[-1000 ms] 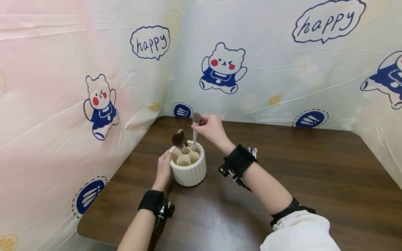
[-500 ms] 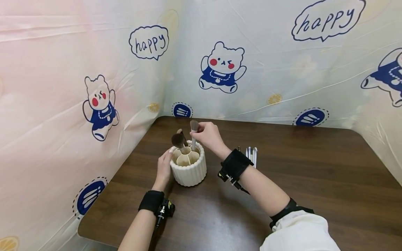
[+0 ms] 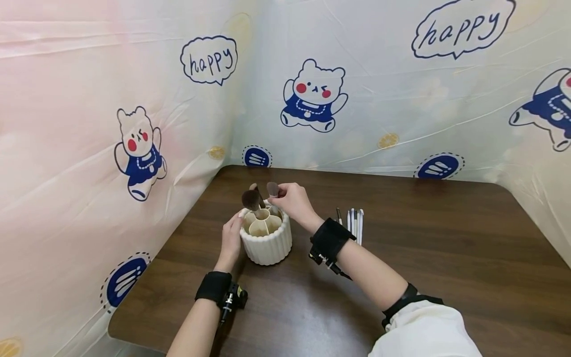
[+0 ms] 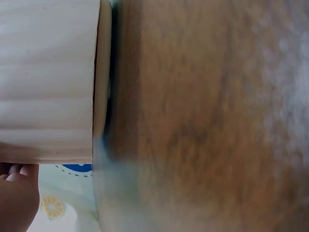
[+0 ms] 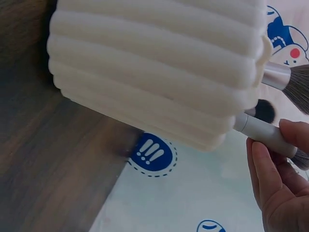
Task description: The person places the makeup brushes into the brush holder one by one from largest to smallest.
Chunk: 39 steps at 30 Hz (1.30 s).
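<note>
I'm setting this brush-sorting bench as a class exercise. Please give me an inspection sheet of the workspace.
Surface: dark wood-grain table, light glare near the front.
Job's things: white ribbed holder, upright and divided inside; two dark brushes standing in it; pale-handled brush, lower end hidden by the rim.
Clutter: slim sticks beyond the right forearm, partly hidden; kind unclear.
Grips: left grip touches the holder's side; right grip pinches the pale-handled brush.
Cables: dark cable by the right wristband.
Surroundings: printed sheeting, left and behind.
</note>
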Motion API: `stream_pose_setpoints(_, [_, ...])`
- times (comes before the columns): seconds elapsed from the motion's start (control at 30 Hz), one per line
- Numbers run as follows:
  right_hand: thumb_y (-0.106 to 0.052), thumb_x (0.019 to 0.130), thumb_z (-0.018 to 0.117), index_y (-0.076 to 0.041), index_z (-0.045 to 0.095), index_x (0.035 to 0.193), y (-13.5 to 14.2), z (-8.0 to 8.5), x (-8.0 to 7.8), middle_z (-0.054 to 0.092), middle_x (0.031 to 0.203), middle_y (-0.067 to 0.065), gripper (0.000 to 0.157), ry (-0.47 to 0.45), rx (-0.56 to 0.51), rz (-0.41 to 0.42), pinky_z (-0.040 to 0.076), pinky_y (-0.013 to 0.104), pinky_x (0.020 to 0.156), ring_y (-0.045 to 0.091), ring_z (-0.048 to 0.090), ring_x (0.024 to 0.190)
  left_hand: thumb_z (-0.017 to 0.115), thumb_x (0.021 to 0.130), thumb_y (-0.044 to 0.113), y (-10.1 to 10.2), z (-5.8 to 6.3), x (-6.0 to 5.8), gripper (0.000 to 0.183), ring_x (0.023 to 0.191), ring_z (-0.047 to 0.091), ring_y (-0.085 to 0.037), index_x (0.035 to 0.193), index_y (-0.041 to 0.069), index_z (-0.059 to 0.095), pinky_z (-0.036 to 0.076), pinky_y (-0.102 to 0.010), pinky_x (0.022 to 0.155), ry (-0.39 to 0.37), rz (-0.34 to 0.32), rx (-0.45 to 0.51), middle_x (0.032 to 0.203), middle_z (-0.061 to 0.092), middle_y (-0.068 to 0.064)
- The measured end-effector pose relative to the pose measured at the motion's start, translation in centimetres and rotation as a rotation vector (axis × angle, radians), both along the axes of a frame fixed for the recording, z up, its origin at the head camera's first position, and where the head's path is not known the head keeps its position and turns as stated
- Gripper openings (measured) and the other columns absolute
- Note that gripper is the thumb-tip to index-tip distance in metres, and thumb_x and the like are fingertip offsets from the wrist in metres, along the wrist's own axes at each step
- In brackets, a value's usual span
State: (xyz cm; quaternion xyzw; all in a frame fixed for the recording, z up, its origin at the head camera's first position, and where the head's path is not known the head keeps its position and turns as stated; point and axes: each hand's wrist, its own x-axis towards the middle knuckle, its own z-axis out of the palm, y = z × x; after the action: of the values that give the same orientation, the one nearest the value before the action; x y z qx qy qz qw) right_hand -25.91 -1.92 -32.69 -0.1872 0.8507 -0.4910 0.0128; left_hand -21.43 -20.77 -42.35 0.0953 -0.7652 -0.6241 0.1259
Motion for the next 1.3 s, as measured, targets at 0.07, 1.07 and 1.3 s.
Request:
stream_pose_setpoints(0.07, [-0.017,0.085,0.071,-0.005,0.072,0.097,-0.1,-0.2,0.1,0.073,0.088,0.01,0.017,0.004,0.011,0.007,0.048,0.02,0.067,0.017,0.064,0.078,0.037,0.1,0.023,-0.1,0.0,0.0,0.047,0.137,0.039,-0.034,0.139,-0.004,0.046,0.028,-0.046,0.117,-0.005,0.0,0.003,0.145,0.044,-0.022])
stream_pose_setpoints(1.07, [-0.014,0.085,0.071,0.0,0.065,0.097,-0.4,-2.2,0.4,0.068,0.09,0.014,0.02,0.001,0.06,0.051,0.045,0.021,0.065,0.017,0.058,0.077,0.038,0.099,0.021,-0.2,-0.1,0.0,0.046,0.136,0.041,-0.031,0.137,-0.003,0.048,0.03,-0.044,0.116,0.005,0.01,-0.003,0.143,0.047,-0.022])
stream_pose_setpoints(1.3, [-0.014,0.088,0.067,0.001,0.063,0.106,-0.6,-0.7,0.5,0.068,0.098,0.015,0.024,-0.042,0.195,0.093,0.047,0.025,0.07,0.019,0.058,0.082,0.037,0.1,0.021,-0.1,0.0,0.0,0.045,0.138,0.039,-0.03,0.139,-0.001,0.046,0.028,-0.042,0.117,0.002,-0.015,0.009,0.145,0.045,-0.02])
